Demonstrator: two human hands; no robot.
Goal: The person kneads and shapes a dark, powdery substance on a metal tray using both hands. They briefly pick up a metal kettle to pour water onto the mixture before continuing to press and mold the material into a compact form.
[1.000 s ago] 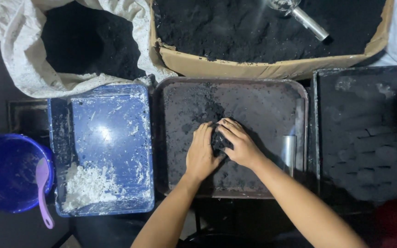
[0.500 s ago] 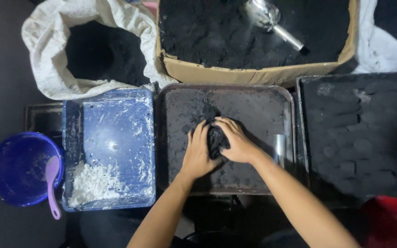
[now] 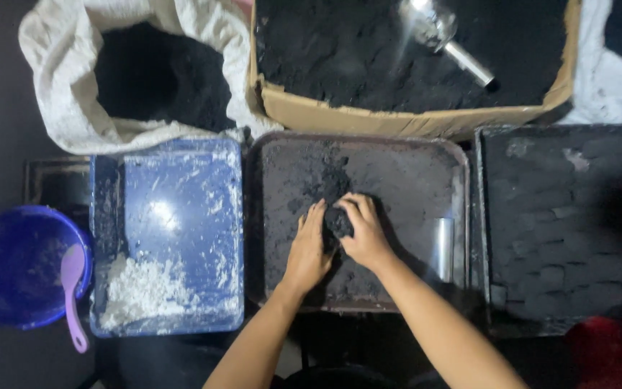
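Observation:
My left hand (image 3: 307, 251) and my right hand (image 3: 363, 232) are cupped together around a dark lump of black material (image 3: 337, 220). They press on it from both sides over the middle of a dark metal tray (image 3: 390, 167). The tray's floor is dusted with the same black powder. A small metal cylinder (image 3: 441, 248) lies inside the tray, just right of my right wrist.
A blue tray (image 3: 181, 216) with white powder (image 3: 142, 292) sits to the left, then a blue bowl (image 3: 8, 263) with a purple spoon (image 3: 73, 295). Behind are a white sack (image 3: 59, 101) and a cardboard box (image 3: 397, 119) of black powder with a metal scoop (image 3: 444, 39). A black tray (image 3: 563, 223) lies right.
The view has shifted slightly, and my hands stay cupped on the lump, kneading it in about the same spot on the tray.

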